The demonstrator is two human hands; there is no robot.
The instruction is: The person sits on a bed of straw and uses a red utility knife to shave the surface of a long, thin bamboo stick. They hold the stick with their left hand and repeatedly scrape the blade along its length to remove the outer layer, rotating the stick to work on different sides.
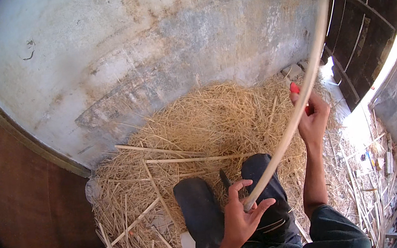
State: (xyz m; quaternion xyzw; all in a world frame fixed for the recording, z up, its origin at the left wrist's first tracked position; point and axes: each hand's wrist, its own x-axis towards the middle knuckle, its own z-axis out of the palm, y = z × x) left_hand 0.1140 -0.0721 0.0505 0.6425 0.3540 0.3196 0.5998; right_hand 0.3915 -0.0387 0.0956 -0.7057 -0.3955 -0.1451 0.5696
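A long, pale, bamboo-like pole (283, 147) slants up from my lap to the upper right, its lower end between my knees. My left hand (240, 219) holds that lower end, with the index finger and thumb spread to either side and other fingertips curled beneath. Higher up, beside the pole, my right hand (313, 118) is closed; the pole covers part of its fingers. Something red (295, 88) shows at those fingers, partly hidden, and its kind is unclear. Between my knees stands a dark, flat blade-like piece (224, 178), its lower part hidden.
Straw-like shavings (207, 112) cover the floor before a stained wall (147, 45). Loose pale sticks (188, 159) lie across them to my left and ahead. A brown panel (35, 187) stands at left, a dark plank door (358, 15) at upper right. More sticks (364, 202) lie at right.
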